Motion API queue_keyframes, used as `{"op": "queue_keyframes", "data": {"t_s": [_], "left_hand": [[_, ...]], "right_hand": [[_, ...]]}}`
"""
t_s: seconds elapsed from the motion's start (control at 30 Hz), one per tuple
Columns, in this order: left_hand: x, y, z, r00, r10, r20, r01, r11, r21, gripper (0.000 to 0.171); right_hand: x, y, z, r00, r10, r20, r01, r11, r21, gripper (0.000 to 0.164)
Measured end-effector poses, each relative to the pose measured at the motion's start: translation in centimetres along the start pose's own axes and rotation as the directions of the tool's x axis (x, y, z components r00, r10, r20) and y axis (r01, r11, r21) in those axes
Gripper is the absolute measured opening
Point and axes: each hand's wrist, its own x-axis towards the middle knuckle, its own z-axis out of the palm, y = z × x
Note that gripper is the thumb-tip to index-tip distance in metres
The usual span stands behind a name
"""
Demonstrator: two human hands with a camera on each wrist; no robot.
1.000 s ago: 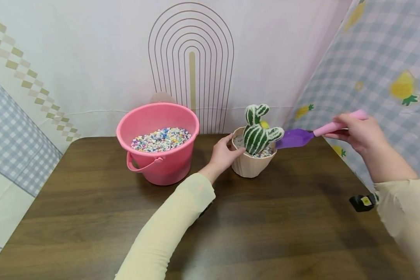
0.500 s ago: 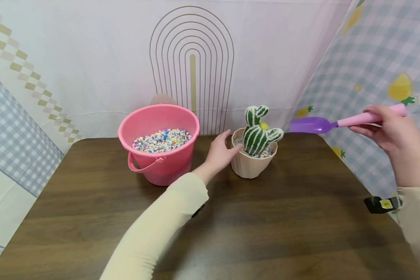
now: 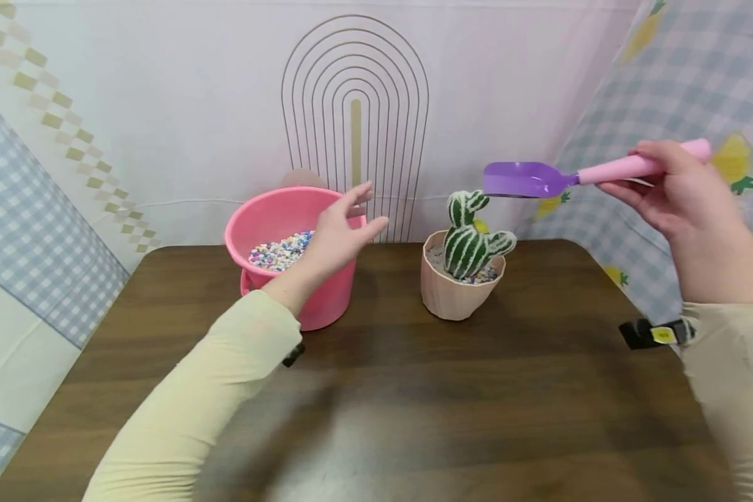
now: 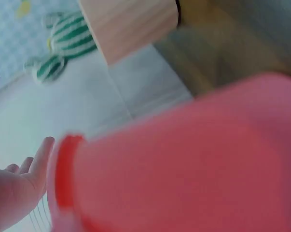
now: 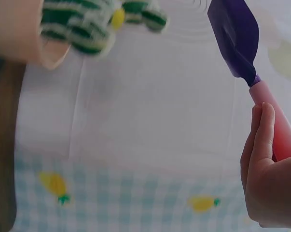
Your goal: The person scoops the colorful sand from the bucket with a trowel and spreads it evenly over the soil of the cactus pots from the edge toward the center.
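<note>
My right hand (image 3: 684, 185) grips the pink handle of a purple garden trowel (image 3: 521, 179), raised above and to the right of a toy cactus (image 3: 467, 251). The blade looks bare of pebbles. That striped green cactus stands in a beige pot (image 3: 454, 296) with small pebbles (image 3: 486, 274) on the right and a greyish surface on the left. Over the right rim of a pink bucket (image 3: 241, 240) is my left hand (image 3: 339, 233), its fingers spread and holding nothing. Multicoloured pebbles (image 3: 279, 252) lie inside the bucket, partly hidden by that hand. In the left wrist view the bucket (image 4: 184, 169) fills the foreground.
Everything stands on a dark wooden table (image 3: 414, 404), bucket left of pot. A white cloth (image 3: 477, 84) with arch lines hangs close behind. Checked cloth (image 3: 671, 104) rises along the right side. A black wrist strap (image 3: 643, 335) shows at the right sleeve.
My left hand has let go of the pot and moved left over the bucket's rim. The trowel, first beside the pot, has gone right, then up and back left above the cactus's height.
</note>
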Motion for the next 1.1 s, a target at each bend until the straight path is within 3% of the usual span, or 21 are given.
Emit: {"op": "queue_keyframes", "data": {"t_s": [0.07, 0.17, 0.33, 0.53, 0.67, 0.8, 0.87, 1.0, 1.1], "left_hand": [[0.0, 0.0, -1.2, 1.0, -0.014, -0.013, 0.014, 1.0, 0.01, 0.068], [-0.2, -0.2, -2.9, 0.999, -0.04, -0.02, 0.041, 0.998, 0.044, 0.069], [-0.4, -1.2, -5.0, 0.998, -0.058, -0.038, 0.062, 0.992, 0.107, 0.069], [-0.8, -2.8, -7.3, 0.994, -0.062, -0.093, 0.074, 0.989, 0.126, 0.068], [-1.1, -3.7, -8.8, 0.989, -0.08, -0.123, 0.095, 0.987, 0.126, 0.069], [-1.7, -4.6, -10.0, 0.98, -0.114, -0.165, 0.138, 0.981, 0.136, 0.071], [-2.0, -4.9, -10.4, 0.972, -0.135, -0.192, 0.164, 0.976, 0.146, 0.071], [-2.6, -5.5, -11.0, 0.954, -0.131, -0.27, 0.176, 0.973, 0.15, 0.07], [-3.1, -5.9, -11.3, 0.944, -0.109, -0.311, 0.165, 0.974, 0.158, 0.069]], "right_hand": [[0.3, 0.8, 1.4, 0.999, 0.025, 0.033, -0.025, 1.0, -0.01, 0.003], [0.9, 2.1, 3.3, 0.996, 0.055, 0.066, -0.053, 0.998, -0.03, 0.008], [1.6, 4.4, 5.9, 0.998, 0.045, 0.038, -0.04, 0.992, -0.117, 0.007], [1.5, 7.3, 8.7, 0.99, 0.058, 0.13, -0.023, 0.967, -0.253, 0.018], [1.3, 9.3, 10.4, 0.983, 0.06, 0.172, 0.007, 0.93, -0.367, 0.024], [1.4, 11.2, 11.9, 0.988, 0.047, 0.147, 0.025, 0.888, -0.458, 0.017], [1.6, 12.2, 12.6, 0.984, 0.048, 0.171, 0.045, 0.863, -0.502, 0.017], [1.9, 14.1, 13.7, 0.968, 0.035, 0.247, 0.12, 0.803, -0.584, 0.023], [1.9, 15.5, 14.5, 0.966, 0.011, 0.258, 0.166, 0.736, -0.656, 0.024]]}}
